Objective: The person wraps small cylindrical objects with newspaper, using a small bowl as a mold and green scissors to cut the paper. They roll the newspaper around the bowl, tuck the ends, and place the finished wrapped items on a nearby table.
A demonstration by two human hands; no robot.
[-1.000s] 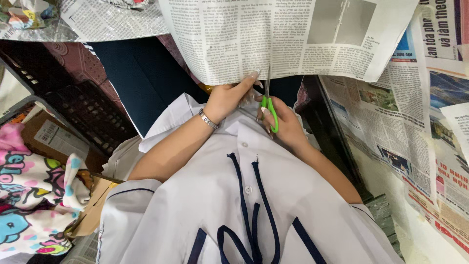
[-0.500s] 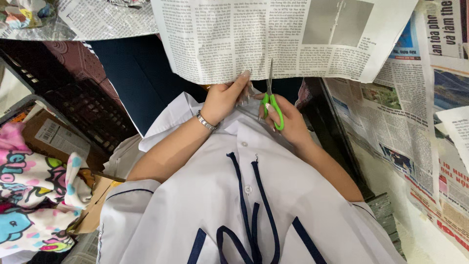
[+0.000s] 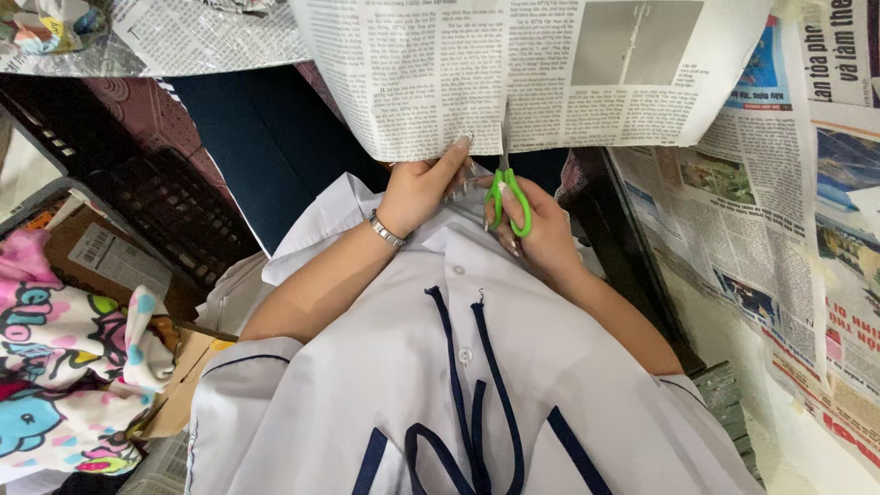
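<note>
A large newspaper sheet (image 3: 513,64) hangs across the top of the head view, with a cut running up from its lower edge. My left hand (image 3: 423,188) pinches that lower edge just left of the cut; a metal bracelet is on its wrist. My right hand (image 3: 536,229) holds green-handled scissors (image 3: 507,197), blades pointing up into the cut. Both hands sit close together above my white shirt with dark blue ties.
More newspaper pages (image 3: 788,238) cover the surface at right. A dark blue panel (image 3: 266,156) and a black keyboard (image 3: 174,215) lie at left. A cardboard box (image 3: 101,266) and a colourful patterned cloth (image 3: 64,367) are at lower left.
The scissors have moved up a little, and the cut in the sheet is longer. My left hand has shifted slightly higher on the paper's edge.
</note>
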